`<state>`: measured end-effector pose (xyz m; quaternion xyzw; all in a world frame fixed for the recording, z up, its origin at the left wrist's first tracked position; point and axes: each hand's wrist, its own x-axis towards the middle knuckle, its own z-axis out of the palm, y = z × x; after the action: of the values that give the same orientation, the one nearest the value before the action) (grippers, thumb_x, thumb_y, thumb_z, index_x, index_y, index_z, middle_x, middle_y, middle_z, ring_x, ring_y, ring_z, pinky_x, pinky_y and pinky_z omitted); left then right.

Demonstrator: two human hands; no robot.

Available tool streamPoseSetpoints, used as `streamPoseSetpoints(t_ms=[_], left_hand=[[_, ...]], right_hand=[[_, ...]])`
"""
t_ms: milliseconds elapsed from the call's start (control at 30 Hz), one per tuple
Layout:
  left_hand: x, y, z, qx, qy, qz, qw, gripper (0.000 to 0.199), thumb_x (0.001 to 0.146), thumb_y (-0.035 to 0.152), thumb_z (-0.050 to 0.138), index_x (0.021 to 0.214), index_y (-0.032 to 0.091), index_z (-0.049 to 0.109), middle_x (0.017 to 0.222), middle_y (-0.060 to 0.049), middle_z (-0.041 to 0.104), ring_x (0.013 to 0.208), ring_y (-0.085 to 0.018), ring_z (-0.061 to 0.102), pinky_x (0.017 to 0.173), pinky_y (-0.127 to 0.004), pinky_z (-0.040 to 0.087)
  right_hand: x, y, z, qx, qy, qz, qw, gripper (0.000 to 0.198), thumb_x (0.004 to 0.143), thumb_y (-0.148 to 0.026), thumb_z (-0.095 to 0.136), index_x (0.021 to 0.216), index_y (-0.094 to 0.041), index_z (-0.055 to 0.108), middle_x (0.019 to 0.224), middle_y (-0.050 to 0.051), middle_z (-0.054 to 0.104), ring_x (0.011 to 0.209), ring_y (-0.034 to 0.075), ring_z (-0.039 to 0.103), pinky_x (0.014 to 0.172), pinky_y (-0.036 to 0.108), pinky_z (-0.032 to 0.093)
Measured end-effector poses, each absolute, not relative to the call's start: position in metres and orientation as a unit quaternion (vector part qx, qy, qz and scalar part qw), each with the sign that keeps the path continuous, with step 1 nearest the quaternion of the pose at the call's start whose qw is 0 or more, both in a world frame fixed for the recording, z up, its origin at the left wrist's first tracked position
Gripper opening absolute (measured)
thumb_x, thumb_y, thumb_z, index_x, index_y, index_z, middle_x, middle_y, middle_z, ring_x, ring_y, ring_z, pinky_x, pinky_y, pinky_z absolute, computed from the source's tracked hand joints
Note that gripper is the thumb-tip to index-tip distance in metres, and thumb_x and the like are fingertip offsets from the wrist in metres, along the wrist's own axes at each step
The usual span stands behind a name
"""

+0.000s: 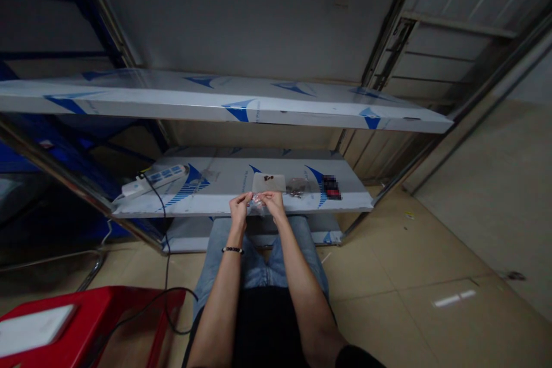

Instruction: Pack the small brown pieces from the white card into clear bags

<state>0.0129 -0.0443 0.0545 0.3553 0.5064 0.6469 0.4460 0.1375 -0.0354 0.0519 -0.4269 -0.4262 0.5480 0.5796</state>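
Observation:
My left hand [240,207] and my right hand [273,202] meet at the front edge of the middle shelf [233,202]. Between them, both pinch a small clear plastic bag [257,201] with something reddish in it; the contents are too small to name. Just behind the hands lies a whitish rectangular pad [263,182] with a few small dark brown pieces [268,178] on it. To its right is another clear bag [295,187] holding small items I cannot make out. A dark and red pixelated item [332,187] lies farther right.
A white power strip [155,180] sits on the shelf's left, its black cable [166,253] hanging to the floor side. The upper shelf [276,104] spans above the hands. At lower left stands a red stool [99,310] bearing a white flat object [34,329].

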Motion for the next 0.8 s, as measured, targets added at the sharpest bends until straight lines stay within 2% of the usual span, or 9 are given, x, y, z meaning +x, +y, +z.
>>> streamPoseSetpoints(t_ms=[167,367,433,633,700,800], left_hand=[[0.017,-0.043,0.043,0.362,0.506,0.646,0.442,0.042,0.059,0.048,0.083,0.081,0.012,0.08,0.083,-0.009,0.077,0.082,-0.023,0.066,0.077,-0.033,0.05],[0.023,-0.04,0.033,0.458,0.479,0.594,0.456,0.045,0.07,0.053,0.079,0.092,0.014,0.08,0.096,-0.012,0.078,0.091,-0.024,0.07,0.087,-0.035,0.052],[0.024,-0.039,0.029,0.471,0.474,0.581,0.464,0.046,0.069,0.052,0.081,0.094,0.014,0.079,0.097,-0.012,0.077,0.089,-0.024,0.07,0.084,-0.034,0.054],[0.032,-0.041,0.021,0.446,0.454,0.555,0.537,0.044,0.062,0.05,0.086,0.083,0.013,0.075,0.074,-0.008,0.073,0.065,-0.021,0.068,0.052,-0.026,0.052],[0.038,-0.042,0.02,0.432,0.441,0.554,0.558,0.043,0.061,0.049,0.087,0.081,0.013,0.073,0.07,-0.006,0.072,0.059,-0.02,0.067,0.051,-0.027,0.053],[0.047,-0.042,0.021,0.392,0.446,0.586,0.552,0.04,0.061,0.046,0.087,0.078,0.013,0.073,0.071,-0.005,0.072,0.057,-0.018,0.067,0.056,-0.03,0.057]], right_hand=[[0.145,-0.037,0.044,-0.449,-0.417,0.543,0.573,0.04,0.062,-0.051,0.082,0.076,-0.014,0.076,0.072,0.008,0.075,0.06,0.017,0.065,0.054,0.023,0.044],[0.157,-0.032,0.046,-0.48,-0.407,0.484,0.608,0.038,0.062,-0.052,0.08,0.068,-0.015,0.074,0.067,0.007,0.072,0.062,0.017,0.061,0.053,0.023,0.04],[0.161,-0.028,0.048,-0.484,-0.4,0.472,0.618,0.039,0.061,-0.052,0.08,0.069,-0.015,0.074,0.064,0.004,0.068,0.06,0.015,0.057,0.052,0.022,0.038],[0.16,-0.021,0.047,-0.473,-0.339,0.444,0.681,0.043,0.067,-0.057,0.076,0.07,-0.015,0.068,0.06,0.0,0.06,0.054,0.011,0.048,0.049,0.021,0.035],[0.155,-0.019,0.043,-0.48,-0.31,0.43,0.699,0.043,0.071,-0.058,0.073,0.071,-0.015,0.066,0.059,-0.001,0.057,0.053,0.011,0.047,0.049,0.021,0.035],[0.147,-0.018,0.034,-0.491,-0.308,0.432,0.691,0.042,0.072,-0.057,0.073,0.079,-0.015,0.067,0.065,0.0,0.062,0.056,0.013,0.051,0.05,0.021,0.039]])
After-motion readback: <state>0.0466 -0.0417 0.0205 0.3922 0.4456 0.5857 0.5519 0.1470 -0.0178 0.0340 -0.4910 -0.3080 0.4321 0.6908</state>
